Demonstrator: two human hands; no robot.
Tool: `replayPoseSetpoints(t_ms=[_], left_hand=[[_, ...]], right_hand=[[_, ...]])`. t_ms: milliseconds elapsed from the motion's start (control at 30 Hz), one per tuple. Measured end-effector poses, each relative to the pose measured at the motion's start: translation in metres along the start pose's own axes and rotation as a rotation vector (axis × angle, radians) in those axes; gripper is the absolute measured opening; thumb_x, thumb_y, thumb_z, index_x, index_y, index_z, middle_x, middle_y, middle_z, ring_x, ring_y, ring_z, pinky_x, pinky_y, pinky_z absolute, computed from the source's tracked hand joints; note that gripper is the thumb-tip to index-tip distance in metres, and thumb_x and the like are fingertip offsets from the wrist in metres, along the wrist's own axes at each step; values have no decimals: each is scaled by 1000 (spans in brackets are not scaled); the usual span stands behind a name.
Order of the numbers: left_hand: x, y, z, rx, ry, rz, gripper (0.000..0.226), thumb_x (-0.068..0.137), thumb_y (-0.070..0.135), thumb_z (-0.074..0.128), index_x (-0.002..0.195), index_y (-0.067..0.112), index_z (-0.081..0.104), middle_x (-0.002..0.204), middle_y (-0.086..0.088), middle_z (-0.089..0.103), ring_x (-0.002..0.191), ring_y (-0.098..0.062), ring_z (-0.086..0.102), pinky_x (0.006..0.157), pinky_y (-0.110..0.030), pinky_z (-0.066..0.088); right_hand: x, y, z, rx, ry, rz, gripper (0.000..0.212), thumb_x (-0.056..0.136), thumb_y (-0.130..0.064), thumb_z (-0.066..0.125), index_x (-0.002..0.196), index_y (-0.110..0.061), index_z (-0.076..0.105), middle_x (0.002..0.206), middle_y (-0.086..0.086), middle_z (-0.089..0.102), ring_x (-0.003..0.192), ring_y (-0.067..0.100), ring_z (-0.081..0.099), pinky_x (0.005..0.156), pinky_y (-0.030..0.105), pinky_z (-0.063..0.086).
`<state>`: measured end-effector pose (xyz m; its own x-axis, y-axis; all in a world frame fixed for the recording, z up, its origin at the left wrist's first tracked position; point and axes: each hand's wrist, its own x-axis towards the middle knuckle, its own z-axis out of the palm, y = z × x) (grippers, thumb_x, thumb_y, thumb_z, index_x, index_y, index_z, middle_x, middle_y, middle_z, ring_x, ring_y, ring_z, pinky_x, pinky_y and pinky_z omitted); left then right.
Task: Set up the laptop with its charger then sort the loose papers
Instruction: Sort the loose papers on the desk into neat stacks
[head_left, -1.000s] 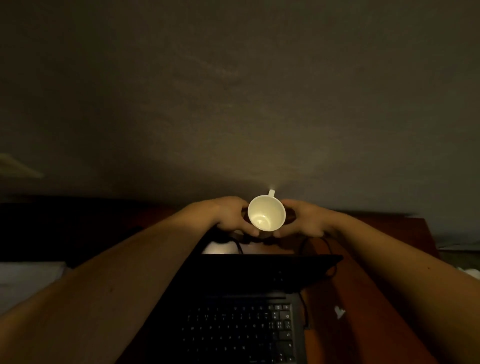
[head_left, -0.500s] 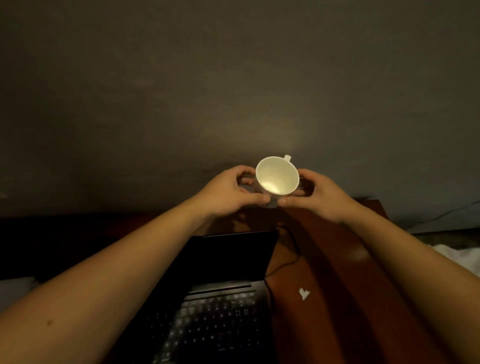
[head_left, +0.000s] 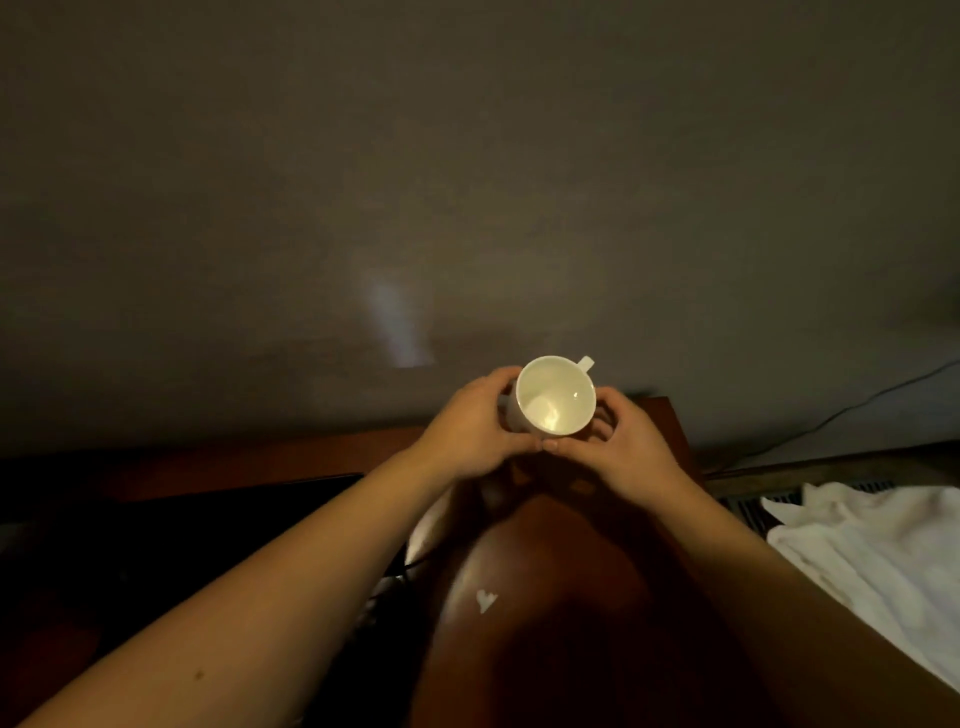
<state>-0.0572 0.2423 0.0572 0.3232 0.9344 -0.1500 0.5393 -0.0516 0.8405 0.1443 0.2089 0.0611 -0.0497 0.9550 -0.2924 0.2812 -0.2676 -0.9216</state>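
A white cup (head_left: 556, 397) with a handle pointing away from me is held above the far end of the dark red-brown table (head_left: 597, 597). My left hand (head_left: 467, 426) grips its left side and my right hand (head_left: 623, 447) grips its right side, thumbs meeting under its near rim. The cup looks empty inside. The black laptop (head_left: 218, 519) is a dark shape at the left, mostly lost in shadow and behind my left forearm. A dark cable (head_left: 410, 564) runs by its right edge. No papers are visible apart from a small white scrap (head_left: 485, 600) on the table.
A white cloth (head_left: 872, 561) lies at the right beside the table, over a dark slatted surface. A thin cable (head_left: 841, 415) runs up along the wall at the right. The plain wall stands right behind the table's far edge. The room is very dim.
The view has swung to the right, so the laptop has slid to the left edge and the white cloth has come in. Both hands still hold the cup, now further right over the table.
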Motion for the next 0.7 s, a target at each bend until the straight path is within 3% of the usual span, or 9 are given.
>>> replayPoseSetpoints(t_ms=[100, 200, 367, 567, 700], left_hand=[[24, 11, 34, 24, -36, -6, 85, 67, 40, 90, 140, 25, 50, 133, 3, 62, 119, -17, 59, 100, -43, 50], [45, 15, 64, 31, -75, -17, 85, 67, 36, 91, 141, 24, 51, 134, 3, 63, 121, -18, 59, 102, -44, 49], [76, 15, 111, 74, -152, -40, 85, 70, 33, 90, 144, 26, 48, 136, 4, 62, 122, -17, 58, 104, -45, 48], [105, 9, 150, 141, -232, -35, 85, 74, 36, 87, 146, 23, 44, 141, 1, 57, 127, -20, 54, 105, -41, 45], [119, 5, 167, 137, -273, -44, 85, 76, 34, 86, 147, 25, 41, 142, 2, 56, 124, -19, 56, 103, -42, 47]], right_hand=[[4, 23, -32, -17, 33, 23, 65, 68, -20, 92, 123, -21, 57, 123, -5, 66, 116, 10, 62, 99, 30, 52], [8, 42, -55, -26, 76, 37, 65, 69, -22, 91, 124, -26, 55, 117, -12, 63, 106, 1, 61, 85, 17, 50], [21, 82, -86, -31, 116, 94, 76, 69, -25, 91, 136, -19, 54, 126, -4, 64, 116, 13, 60, 97, 31, 51], [32, 122, -105, -15, 157, 101, 77, 71, -20, 89, 139, -16, 53, 123, -5, 62, 113, 13, 60, 78, 13, 48], [36, 137, -115, -72, 191, 47, 76, 73, -21, 88, 140, -14, 52, 122, -7, 61, 112, 11, 59, 82, 11, 48]])
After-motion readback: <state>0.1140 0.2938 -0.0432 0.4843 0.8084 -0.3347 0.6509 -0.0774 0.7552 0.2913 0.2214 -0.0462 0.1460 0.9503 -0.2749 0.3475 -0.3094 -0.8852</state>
